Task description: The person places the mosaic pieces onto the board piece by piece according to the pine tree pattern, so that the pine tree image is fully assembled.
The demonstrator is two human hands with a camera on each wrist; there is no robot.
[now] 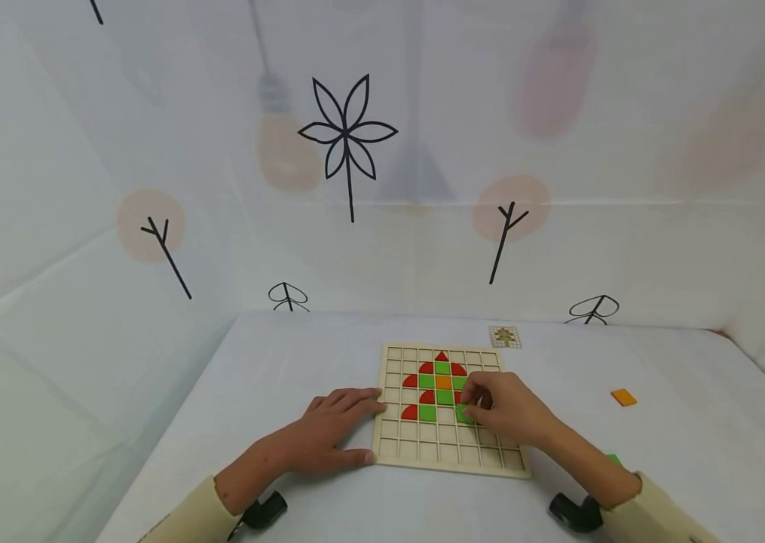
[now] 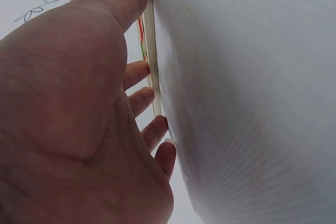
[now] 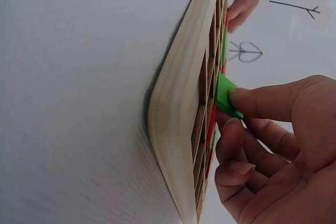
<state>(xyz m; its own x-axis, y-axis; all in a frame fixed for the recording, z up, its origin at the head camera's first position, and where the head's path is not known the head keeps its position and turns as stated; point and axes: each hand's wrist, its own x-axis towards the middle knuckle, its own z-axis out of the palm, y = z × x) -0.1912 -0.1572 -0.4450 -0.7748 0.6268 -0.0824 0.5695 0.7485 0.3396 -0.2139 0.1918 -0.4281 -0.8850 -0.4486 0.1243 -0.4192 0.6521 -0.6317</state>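
A square wooden grid board (image 1: 416,450) lies on the white table, partly filled with red, green and orange pieces. Its filled cells form a stepped shape with a red triangle (image 1: 442,357) at the top. My right hand (image 1: 507,407) pinches a green square tile (image 3: 224,95) between thumb and fingers. In the right wrist view this tile stands tilted at the grid surface; whether it sits in a cell I cannot tell. Along the board's left edge rests my left hand (image 1: 328,434), its fingers spread and fairly straight, fingertips touching the rim.
A small pattern card (image 1: 505,337) lies behind the board. To the right is a loose orange tile (image 1: 623,397), and a green piece (image 1: 613,458) shows partly behind the right forearm. A printed white sheet (image 1: 416,264) hangs behind the table.
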